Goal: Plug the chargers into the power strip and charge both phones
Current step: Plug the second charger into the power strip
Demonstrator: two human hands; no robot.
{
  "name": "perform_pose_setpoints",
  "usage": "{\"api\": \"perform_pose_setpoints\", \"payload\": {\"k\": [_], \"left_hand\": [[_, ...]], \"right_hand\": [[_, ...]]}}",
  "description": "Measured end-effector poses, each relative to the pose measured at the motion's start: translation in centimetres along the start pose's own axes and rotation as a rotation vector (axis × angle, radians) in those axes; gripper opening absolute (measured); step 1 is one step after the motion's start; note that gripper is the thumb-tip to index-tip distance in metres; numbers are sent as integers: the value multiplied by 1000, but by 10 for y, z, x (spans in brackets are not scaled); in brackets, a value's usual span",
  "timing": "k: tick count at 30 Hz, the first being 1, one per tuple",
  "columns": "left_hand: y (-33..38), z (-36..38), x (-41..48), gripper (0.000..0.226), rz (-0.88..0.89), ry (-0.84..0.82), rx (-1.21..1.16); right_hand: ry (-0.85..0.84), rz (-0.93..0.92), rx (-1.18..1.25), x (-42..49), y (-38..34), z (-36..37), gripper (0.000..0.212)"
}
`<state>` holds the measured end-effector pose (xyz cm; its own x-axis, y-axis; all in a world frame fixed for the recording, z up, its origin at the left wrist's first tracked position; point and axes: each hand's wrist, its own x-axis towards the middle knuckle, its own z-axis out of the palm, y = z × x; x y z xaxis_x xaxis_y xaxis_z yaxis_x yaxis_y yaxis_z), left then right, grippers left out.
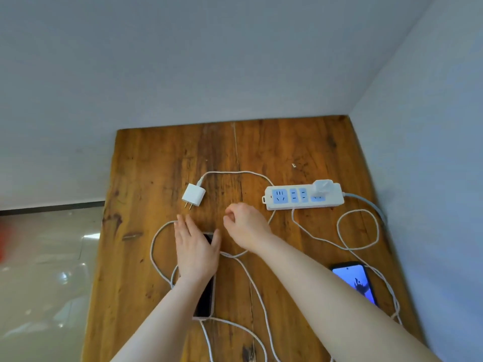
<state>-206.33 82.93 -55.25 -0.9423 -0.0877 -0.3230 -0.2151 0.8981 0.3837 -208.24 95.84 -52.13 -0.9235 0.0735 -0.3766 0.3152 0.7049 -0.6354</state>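
Beside the loose charger (193,195), left hand (196,250) flat on dark phone (205,296), right hand (245,227) loosely curled, empty

bare wood beyond charger (193,195) | cable loops (358,229) possibly snag right

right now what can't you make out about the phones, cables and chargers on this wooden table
- Head view: the dark phone under the left hand; hand and forearm hide most of its screen.
- White braided cables run off the bottom edge.
- The lit blue-screen phone is partly behind the right forearm; its cable port is hidden.
- The white plugged-in charger on the white power strip is blurred.
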Motion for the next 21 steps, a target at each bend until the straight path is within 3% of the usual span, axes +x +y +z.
{"api": "perform_pose_setpoints", "payload": {"k": [6, 10, 14, 21], "left_hand": [[-6, 14, 7, 85, 86, -36, 268], [-3, 15, 5, 91, 79, -66, 288], [-6, 17, 5, 88, 67, -58, 207], [-2, 17, 6, 87, 44, -41, 168]], "right_hand": [[6, 120, 118, 64, -40, 32, 45], [80, 251, 25, 82, -59, 43, 68], [74, 253, 38, 88, -67, 43, 58], [-193, 244, 410, 63, -30, -4, 27]]}}
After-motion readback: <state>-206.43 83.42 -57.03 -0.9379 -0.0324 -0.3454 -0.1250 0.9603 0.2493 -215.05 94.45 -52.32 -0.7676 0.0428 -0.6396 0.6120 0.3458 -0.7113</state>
